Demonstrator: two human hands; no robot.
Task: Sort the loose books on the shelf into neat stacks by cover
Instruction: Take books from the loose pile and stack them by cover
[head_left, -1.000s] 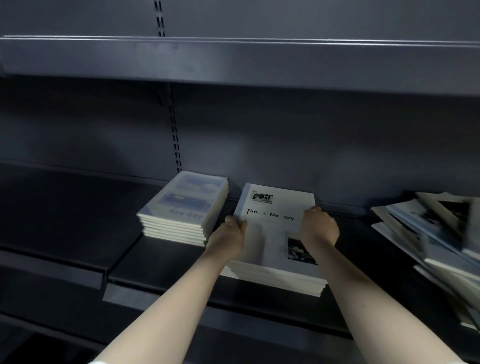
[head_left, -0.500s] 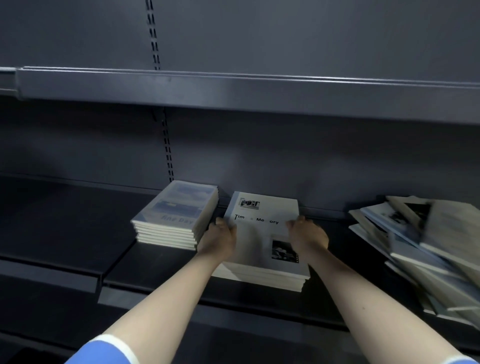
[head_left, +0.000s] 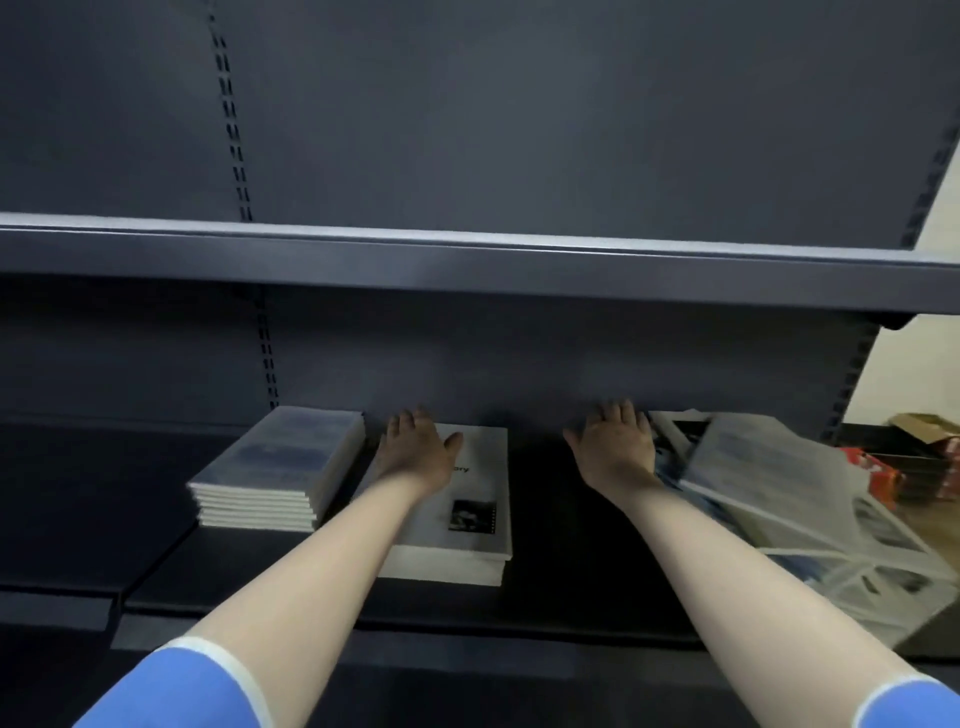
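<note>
2 neat stacks + 1 messy pile on the dark shelf (head_left: 571, 597). blue-cover stack (head_left: 280, 467) sits at left, approx 6 books by the edges showing, squared up. just beside it on the right, white-cover stack (head_left: 467, 525), looks like 3 or 4 books, exact count hard to tell; top cover has black lettering + a small dark photo. well apart to the right, loose pile (head_left: 779, 493) of books w/ mixed covers, tilted and overlapping, too blurred to count. 2 hands in view. left hand (head_left: 415, 452) lies flat on the far part of the white-cover stack, fingers straight and spread, thumb out, gripping nothing. right hand (head_left: 618, 447) is spread flat at the left edge of the loose pile, fingers straight and reaching toward the back panel, holding nothing; can't tell if it touches the books. both sleeves blue w/ white trim. upper shelf (head_left: 467, 260) runs across above. far right beyond the unit: cardboard box (head_left: 924, 426) and red packs (head_left: 872, 467) on the floor, contents not clear.
</note>
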